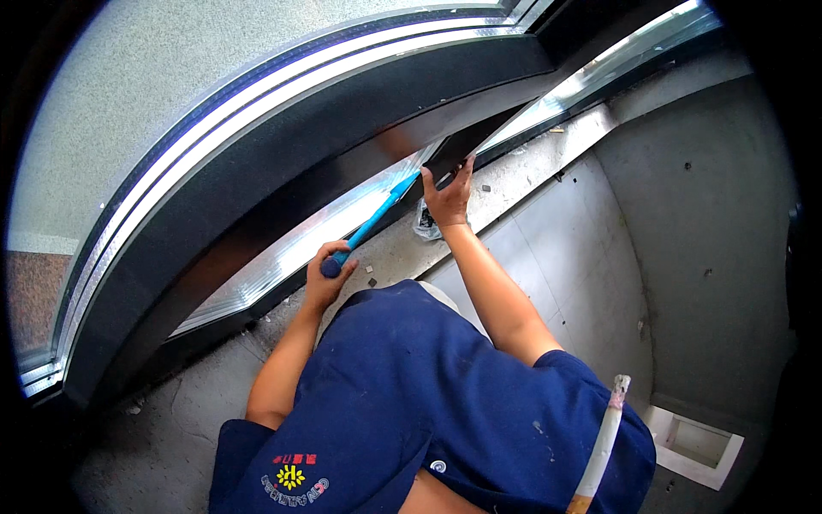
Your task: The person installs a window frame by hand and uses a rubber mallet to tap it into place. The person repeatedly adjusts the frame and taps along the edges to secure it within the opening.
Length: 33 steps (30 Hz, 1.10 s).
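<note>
Grip | left hand [320, 287] — round blue tool [375, 223] | right hand [448, 202] — half-open against dark strip [462, 144]

The long, slim, bright blue tool [378, 216] in the left hand [320, 287] has a round end [330, 267] of darker blue. Beyond both hands, the smooth, curved black frame [342, 120] carries silver stripes [377, 44] (they look almost white). Nearer to the body than the hands, the navy cloth shirt [411, 368] bears a yellow sunburst emblem [291, 476]. Rightward of the right hand [449, 204], the flat wall [702, 197] is dull grey.
</note>
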Available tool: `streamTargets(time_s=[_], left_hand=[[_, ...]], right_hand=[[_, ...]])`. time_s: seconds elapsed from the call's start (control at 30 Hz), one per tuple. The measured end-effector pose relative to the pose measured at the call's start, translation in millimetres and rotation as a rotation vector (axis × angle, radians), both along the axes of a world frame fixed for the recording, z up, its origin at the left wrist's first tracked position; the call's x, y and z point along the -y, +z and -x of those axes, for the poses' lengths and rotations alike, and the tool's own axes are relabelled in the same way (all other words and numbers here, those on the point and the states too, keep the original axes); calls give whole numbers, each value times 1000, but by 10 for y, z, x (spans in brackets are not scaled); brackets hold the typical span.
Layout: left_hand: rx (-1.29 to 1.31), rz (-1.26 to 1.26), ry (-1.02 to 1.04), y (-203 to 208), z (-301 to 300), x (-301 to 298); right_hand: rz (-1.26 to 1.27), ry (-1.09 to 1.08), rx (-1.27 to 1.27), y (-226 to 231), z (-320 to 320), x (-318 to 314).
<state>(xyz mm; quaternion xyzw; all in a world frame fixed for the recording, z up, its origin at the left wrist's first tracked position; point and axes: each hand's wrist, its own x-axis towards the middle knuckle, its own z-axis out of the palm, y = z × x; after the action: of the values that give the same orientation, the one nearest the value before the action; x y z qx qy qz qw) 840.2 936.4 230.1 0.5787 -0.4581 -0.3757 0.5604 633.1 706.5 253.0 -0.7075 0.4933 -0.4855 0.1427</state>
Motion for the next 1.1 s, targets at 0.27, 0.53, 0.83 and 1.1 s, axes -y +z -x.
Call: streamTargets(time_s=[0.27,0.53,0.83,1.1], left_hand=[[19,2,-1,-57,-113,23],[-19,8,-13,-57,-157,40],[0,4,17,-55,-97,7],[-18,15,25,-77,-109,7]], right_hand=[[80,8,-41,22,-40,-7],[42,-11,-36,28,-51,-13],[22,-64,-32,90,-125,-63],[-128,-56,88,114,-139,-78]])
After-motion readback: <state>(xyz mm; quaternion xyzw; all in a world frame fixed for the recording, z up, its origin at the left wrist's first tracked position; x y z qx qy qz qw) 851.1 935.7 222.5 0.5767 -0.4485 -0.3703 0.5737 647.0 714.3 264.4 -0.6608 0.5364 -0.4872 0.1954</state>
